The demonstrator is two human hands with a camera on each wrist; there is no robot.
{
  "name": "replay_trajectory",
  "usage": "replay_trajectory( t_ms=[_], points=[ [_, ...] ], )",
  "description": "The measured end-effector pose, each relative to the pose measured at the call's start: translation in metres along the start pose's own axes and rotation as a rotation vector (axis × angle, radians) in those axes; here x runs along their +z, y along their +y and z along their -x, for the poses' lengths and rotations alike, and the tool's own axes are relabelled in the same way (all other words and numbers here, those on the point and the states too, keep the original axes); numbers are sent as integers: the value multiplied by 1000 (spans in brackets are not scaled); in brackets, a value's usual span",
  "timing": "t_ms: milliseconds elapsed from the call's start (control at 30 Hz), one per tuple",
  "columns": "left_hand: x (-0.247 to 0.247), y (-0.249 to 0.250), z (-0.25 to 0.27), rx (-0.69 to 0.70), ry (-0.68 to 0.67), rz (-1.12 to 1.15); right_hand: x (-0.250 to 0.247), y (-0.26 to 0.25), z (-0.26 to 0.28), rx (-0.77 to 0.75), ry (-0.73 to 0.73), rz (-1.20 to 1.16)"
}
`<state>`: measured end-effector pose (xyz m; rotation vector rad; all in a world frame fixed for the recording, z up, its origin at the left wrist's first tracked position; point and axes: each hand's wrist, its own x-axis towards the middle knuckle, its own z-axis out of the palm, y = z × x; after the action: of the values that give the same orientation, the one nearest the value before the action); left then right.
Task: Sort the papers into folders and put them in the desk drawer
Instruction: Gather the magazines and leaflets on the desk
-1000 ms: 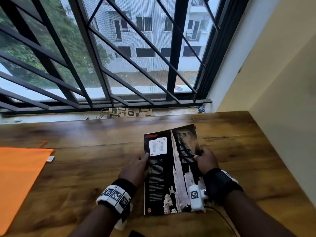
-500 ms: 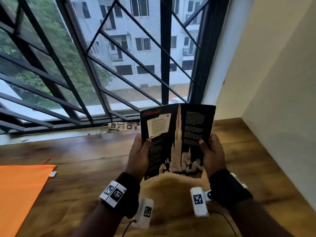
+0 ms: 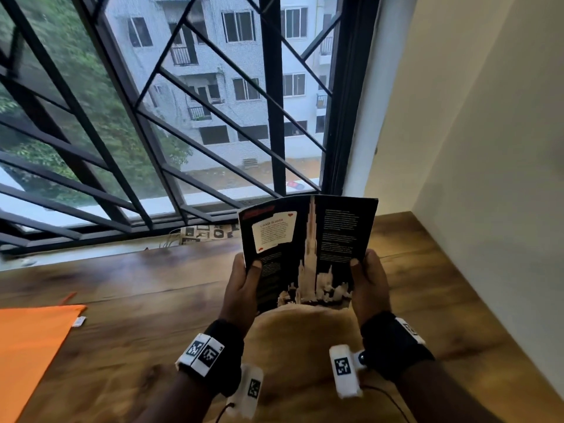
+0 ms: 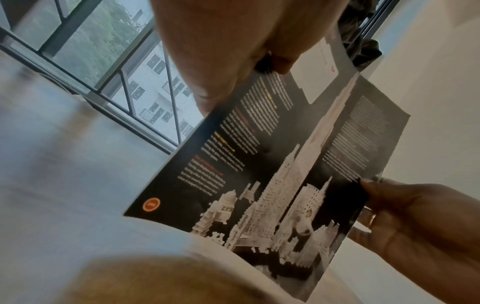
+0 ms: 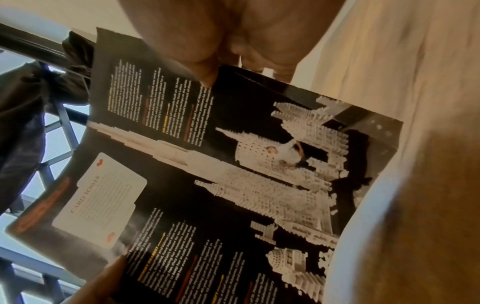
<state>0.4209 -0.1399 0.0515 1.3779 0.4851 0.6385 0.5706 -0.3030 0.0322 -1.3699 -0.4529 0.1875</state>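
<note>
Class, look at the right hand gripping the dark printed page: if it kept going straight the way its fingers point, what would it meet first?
The right hand points up and away over the desk, so past the page it probably meets the window frame. Depth is unclear.

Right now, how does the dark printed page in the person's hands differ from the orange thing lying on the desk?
The printed page is black, with white text and a pale tower picture; the orange sheet is plain. The page is held upright above the wooden desk, left hand and right hand gripping its side edges; the orange sheet lies flat at the desk's left, untouched and partly out of view. Both are thin, flat items.
</note>
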Motion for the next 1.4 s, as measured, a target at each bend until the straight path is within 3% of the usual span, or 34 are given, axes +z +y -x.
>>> replay_trajectory(
  t_ms=[200,433,633,833,967,1167,1300,1400],
  points=[
    [5,-18,8,-31,-75,-218,-15,29,12,147,0,146],
    [40,-28,-8,-60,-220,-489,-63,21,1,117,329,426],
    [111,-65,-11,-386,-402,-418,-148,18,-6,228,436,848],
    [162,-90,-12,-507,-490,-507,-201,29,-11,423,401,1028],
    [171,-100,-15,-468,-506,-680,-210,35,-11,535,337,1089],
    [166,-106,-13,-531,-485,-764,-215,34,-12,596,310,1099],
    [153,-98,-9,-409,-408,-1043,-195,22,-15,504,326,1200],
    [140,-91,-9,-314,-359,-1124,-172,15,-21,440,321,1220]
  ],
)
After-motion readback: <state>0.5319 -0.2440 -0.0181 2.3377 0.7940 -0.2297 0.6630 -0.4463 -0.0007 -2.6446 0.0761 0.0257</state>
